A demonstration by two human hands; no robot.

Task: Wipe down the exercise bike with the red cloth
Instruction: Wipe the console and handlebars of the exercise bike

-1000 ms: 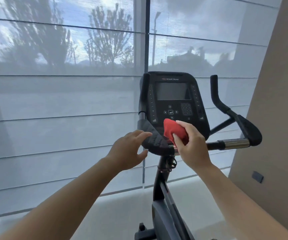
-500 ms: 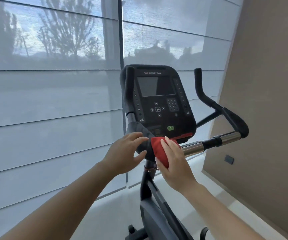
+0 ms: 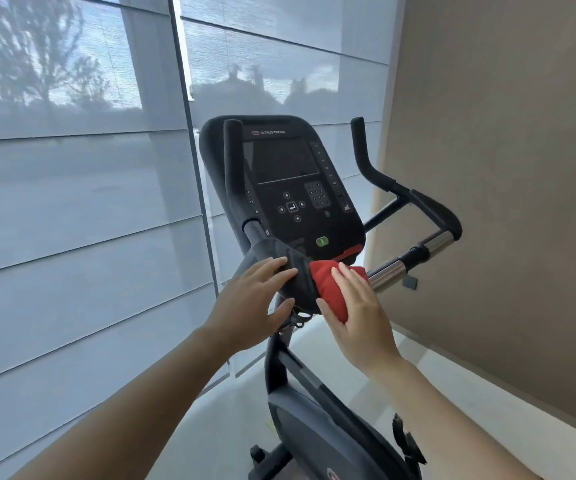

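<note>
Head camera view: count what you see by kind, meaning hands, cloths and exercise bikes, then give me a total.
Bare hands: 2, the left hand and the right hand
Crumpled red cloth: 1
Black exercise bike: 1
Total: 4

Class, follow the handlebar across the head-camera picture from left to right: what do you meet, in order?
Window blind → left hand → black padded grip → red cloth in the right hand → shiny metal bar → black handlebar end → beige wall.
</note>
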